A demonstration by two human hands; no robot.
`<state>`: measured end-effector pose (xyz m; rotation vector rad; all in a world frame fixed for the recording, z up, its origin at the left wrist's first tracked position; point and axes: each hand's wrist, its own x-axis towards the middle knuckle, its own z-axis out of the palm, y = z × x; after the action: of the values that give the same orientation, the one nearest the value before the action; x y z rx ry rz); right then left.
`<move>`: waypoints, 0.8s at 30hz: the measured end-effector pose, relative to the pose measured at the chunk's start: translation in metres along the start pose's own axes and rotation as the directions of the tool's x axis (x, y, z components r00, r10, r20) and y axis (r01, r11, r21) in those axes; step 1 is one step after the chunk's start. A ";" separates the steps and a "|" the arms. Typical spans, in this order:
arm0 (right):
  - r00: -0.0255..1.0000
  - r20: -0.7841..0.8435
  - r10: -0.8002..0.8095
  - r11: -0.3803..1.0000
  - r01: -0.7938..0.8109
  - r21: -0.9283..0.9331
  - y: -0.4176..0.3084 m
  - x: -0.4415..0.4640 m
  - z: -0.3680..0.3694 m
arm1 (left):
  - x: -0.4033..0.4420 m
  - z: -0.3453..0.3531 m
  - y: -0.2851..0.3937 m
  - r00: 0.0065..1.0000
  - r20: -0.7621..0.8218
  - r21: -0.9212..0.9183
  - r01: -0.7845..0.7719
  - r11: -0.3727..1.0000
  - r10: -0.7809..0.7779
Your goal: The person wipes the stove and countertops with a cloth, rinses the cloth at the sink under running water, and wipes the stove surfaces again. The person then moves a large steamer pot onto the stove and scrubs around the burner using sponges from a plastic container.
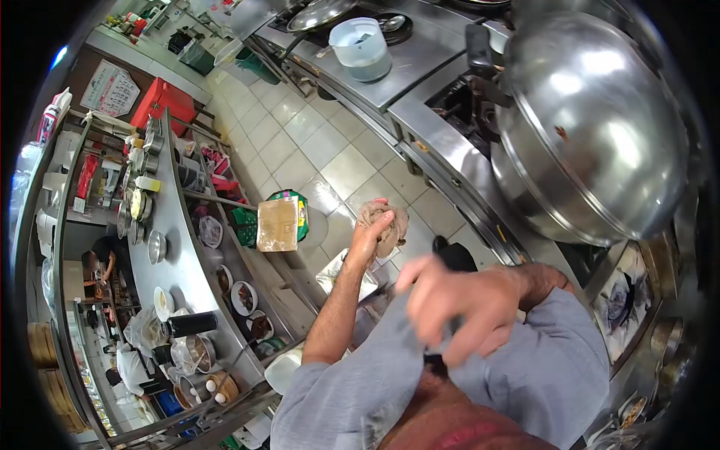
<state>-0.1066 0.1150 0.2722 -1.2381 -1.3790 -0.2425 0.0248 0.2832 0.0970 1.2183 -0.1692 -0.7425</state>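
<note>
My left hand (373,232) is closed around a crumpled beige-brown cloth (393,228), held out in front of me over the tiled floor. My right hand (459,306) is in front of my chest, blurred by motion, with its fingers curled. It appears to pinch the neck of my grey shirt (360,394), whose fabric is drawn up toward the fingers. Part of the collar is hidden behind that hand.
A large domed steel wok or lid (592,135) stands over the stove on the right. Behind it, a translucent plastic tub (361,51) sits on the steel counter. A cardboard piece (278,224) lies by the left shelving (196,259), which holds bowls. Another person (105,259) is at far left.
</note>
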 end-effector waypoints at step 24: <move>0.608 -0.588 -0.534 0.292 -0.520 -0.803 0.193 0.059 -0.134 | 0.150 -0.023 0.440 -0.624 0.479 -0.012 -0.708 -0.706 0.618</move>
<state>0.1347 0.1232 0.2590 -1.7189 -0.1960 -1.7201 0.3372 0.2752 0.4424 0.6760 -1.6834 1.2610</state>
